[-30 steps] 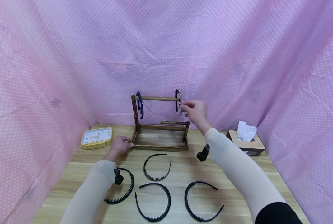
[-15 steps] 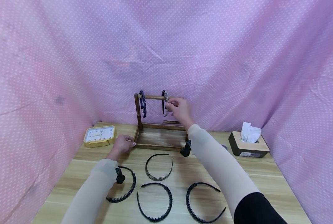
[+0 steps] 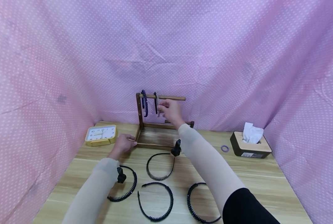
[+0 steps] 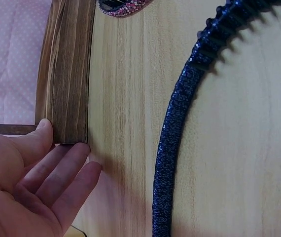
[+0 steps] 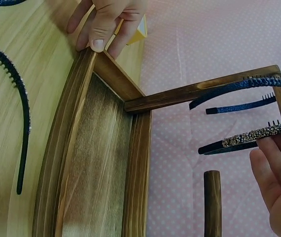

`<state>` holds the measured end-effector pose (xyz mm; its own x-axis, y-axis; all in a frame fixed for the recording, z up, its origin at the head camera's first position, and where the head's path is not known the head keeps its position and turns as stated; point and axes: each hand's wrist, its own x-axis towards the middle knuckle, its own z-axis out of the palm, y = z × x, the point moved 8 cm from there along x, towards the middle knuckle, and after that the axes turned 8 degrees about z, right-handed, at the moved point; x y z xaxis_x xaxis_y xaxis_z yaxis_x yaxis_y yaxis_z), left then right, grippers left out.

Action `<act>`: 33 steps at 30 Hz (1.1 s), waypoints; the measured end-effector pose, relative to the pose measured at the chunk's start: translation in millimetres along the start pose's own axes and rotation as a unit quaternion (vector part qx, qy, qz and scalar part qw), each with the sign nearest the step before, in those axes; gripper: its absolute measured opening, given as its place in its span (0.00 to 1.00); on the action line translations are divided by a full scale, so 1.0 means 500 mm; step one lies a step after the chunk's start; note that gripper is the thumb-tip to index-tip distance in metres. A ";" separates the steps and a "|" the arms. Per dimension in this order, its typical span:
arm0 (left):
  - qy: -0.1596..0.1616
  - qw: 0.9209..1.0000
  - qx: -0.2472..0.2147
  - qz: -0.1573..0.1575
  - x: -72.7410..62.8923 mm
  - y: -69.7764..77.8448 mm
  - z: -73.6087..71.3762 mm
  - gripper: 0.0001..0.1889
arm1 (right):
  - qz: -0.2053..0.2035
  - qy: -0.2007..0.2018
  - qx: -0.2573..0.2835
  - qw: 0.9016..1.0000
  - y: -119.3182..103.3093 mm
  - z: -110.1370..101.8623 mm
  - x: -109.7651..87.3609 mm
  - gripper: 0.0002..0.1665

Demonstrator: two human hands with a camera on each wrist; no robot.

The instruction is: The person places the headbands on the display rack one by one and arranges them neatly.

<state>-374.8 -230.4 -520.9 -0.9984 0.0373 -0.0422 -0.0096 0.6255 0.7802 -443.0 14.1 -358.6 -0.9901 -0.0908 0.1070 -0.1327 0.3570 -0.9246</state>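
Observation:
A brown wooden headband rack (image 3: 155, 146) stands at the back of the table. Its corner is held by my left hand (image 3: 123, 143), thumb on the front edge and fingers against the end, as the left wrist view shows. My right hand (image 3: 170, 110) pinches a rhinestone-studded headband (image 5: 251, 136) between thumb and fingers; that headband hangs around the upper bar (image 3: 177, 98). To its left, close to the upright, hangs a dark blue glittery headband (image 5: 239, 89). The right wrist view crops part of the right hand.
Several dark toothed headbands lie on the table in front, including one in the middle (image 3: 158, 178) and one nearer (image 3: 170, 199). A yellow clock (image 3: 101, 135) sits left of the rack. At right are a purple ring (image 3: 224, 148) and a tissue box (image 3: 250, 144).
My right hand has slid the rhinestone headband leftward along the upper bar, from its free end toward the blue one. The left hand stays on the rack's corner. The purple ring has come into view.

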 end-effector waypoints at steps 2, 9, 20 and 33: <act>0.000 1.000 0.003 0.000 0.001 0.000 0.001 0.18 | -0.001 -0.006 -0.004 1.000 0.000 0.007 0.002 0.10; -0.004 1.000 0.001 -0.007 0.000 0.007 0.007 0.18 | 0.010 -0.025 -0.013 1.000 0.002 0.025 0.011 0.10; 0.001 1.000 0.011 -0.003 0.000 0.012 0.005 0.18 | 0.024 -0.045 -0.009 0.999 0.007 0.028 0.012 0.11; 0.004 1.000 0.007 -0.002 -0.006 0.012 -0.001 0.18 | -0.001 -0.070 -0.035 0.997 -0.014 -0.054 -0.016 0.15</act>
<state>-371.7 -226.9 -515.9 -0.9988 0.0285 -0.0394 -0.0123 0.6361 0.7715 -435.2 37.3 -343.2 -0.9744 -0.2184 0.0532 -0.1429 0.4194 -0.8965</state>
